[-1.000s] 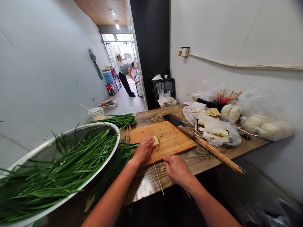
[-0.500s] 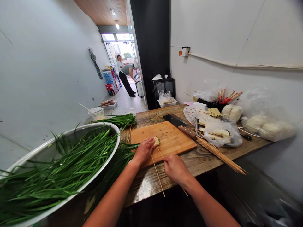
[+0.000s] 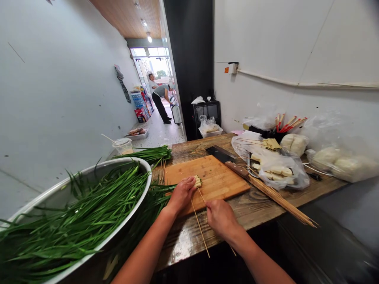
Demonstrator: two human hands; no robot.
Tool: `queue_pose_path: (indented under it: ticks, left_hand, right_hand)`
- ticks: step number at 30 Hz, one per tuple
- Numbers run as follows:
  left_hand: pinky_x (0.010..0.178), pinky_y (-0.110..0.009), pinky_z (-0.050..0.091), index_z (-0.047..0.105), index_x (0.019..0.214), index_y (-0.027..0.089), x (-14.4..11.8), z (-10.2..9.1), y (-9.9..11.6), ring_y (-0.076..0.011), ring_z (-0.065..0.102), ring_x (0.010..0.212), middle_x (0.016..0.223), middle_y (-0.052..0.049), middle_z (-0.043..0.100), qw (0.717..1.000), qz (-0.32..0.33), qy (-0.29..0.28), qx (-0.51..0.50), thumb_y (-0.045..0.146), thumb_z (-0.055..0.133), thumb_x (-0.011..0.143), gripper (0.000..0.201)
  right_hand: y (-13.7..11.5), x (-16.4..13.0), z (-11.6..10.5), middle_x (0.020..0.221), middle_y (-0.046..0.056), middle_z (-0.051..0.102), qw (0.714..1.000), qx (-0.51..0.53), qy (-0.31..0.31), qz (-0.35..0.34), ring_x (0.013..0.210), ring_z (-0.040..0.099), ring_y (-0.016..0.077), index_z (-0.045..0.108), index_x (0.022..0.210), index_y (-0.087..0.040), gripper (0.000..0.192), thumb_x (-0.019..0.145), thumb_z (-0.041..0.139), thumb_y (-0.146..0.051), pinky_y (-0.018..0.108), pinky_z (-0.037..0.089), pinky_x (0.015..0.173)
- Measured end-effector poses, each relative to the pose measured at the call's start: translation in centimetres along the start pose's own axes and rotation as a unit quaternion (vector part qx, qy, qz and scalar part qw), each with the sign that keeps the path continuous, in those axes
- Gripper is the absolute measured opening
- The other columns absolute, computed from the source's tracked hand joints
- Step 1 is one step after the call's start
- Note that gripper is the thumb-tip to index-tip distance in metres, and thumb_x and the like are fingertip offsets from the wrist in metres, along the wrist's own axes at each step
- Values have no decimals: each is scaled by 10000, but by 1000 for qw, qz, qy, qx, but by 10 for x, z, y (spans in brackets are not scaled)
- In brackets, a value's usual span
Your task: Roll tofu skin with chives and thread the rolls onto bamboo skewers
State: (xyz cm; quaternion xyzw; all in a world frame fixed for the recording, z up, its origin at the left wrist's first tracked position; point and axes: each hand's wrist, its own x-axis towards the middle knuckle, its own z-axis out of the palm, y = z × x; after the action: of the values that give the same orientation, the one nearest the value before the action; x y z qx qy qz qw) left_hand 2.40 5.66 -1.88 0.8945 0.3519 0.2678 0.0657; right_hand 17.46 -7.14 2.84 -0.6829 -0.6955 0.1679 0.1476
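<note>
On the cutting board (image 3: 216, 175), the left hand (image 3: 181, 193) presses down a row of pale slices (image 3: 197, 182) while the right hand (image 3: 220, 215) pinches a bamboo skewer (image 3: 201, 193) entering them; a second skewer (image 3: 200, 228) is already in, and a bundle of skewers (image 3: 281, 201) lies unused at right.

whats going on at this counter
A person is threading a small stack of pale food pieces onto bamboo skewers on a wooden cutting board. The left hand presses the stack down; the right hand grips a skewer entering it. A second skewer lies alongside. A cleaver rests on the board's far corner.
</note>
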Motion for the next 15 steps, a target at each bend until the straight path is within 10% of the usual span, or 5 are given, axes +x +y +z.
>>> queue_pose_path:
  ticks: [15]
  left_hand:
    - [983,-388,440,617,1121,229,0,-1,-1,-200,553,1116,1173,-62,619,1000,7,1,18,277,465,881,288]
  right_hand:
    - [-3,10,5,839,139,701,1000,-25,3,-2,814,656,226,692,833,-144,293,814,400,-123,258,412,675]
